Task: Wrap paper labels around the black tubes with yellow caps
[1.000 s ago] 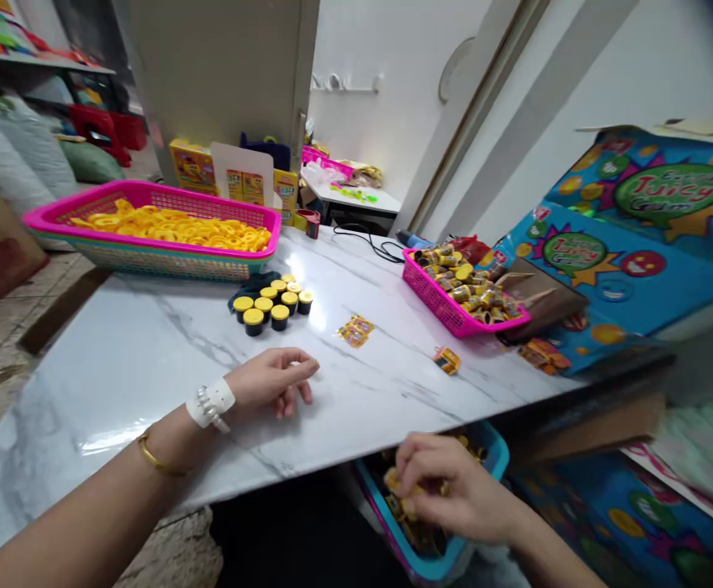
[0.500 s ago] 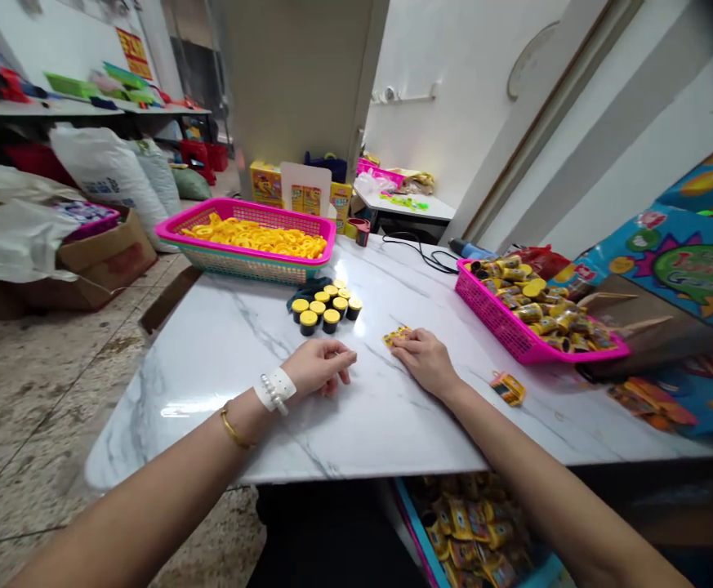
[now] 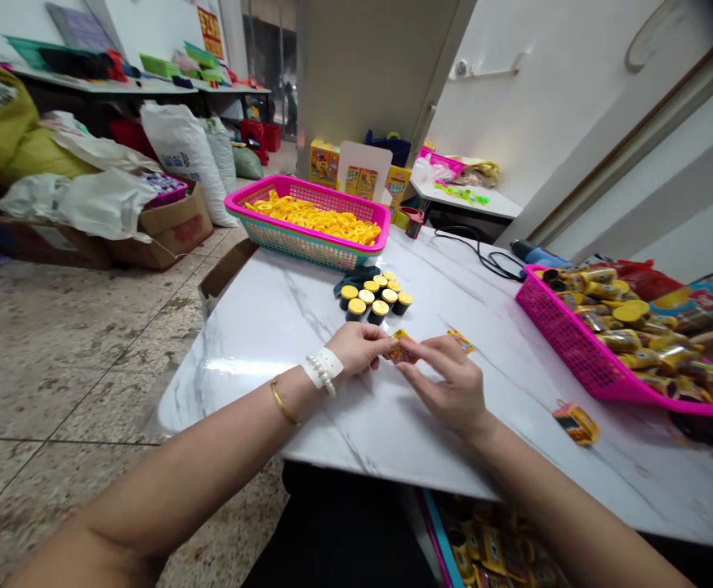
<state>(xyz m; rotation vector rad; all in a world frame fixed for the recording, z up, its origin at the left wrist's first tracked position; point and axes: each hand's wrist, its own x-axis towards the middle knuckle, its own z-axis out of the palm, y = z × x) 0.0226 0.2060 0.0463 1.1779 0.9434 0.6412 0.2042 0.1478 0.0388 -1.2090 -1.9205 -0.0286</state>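
Observation:
Just in front of the jars, a small yellow printed label (image 3: 403, 346) is held between both hands. My left hand (image 3: 356, 349) pinches its left edge, with a beaded bracelet and white band at the wrist. On its right side rest the fingertips of my right hand (image 3: 451, 380), thumb below. Another yellow printed label (image 3: 461, 341) lies on the table behind my right fingers, partly hidden by them. Several small black jars with yellow lids (image 3: 379, 309) stand grouped beyond my left hand. A small stack of printed labels (image 3: 577, 422) sits right of my right forearm.
A pink basket of yellow rings (image 3: 307, 189) stands at the back left of the marbled table (image 3: 258, 327). At right is a pink basket (image 3: 570, 351) of yellow wrapped pieces. A black cable (image 3: 479, 253) lies at the back. Below the edge, a bin (image 3: 438, 535) holds similar pieces.
The view has turned left. My right hand has brought a yellow label over to my left hand, which now pinches it too. Another label is left lying beyond the right fingers.

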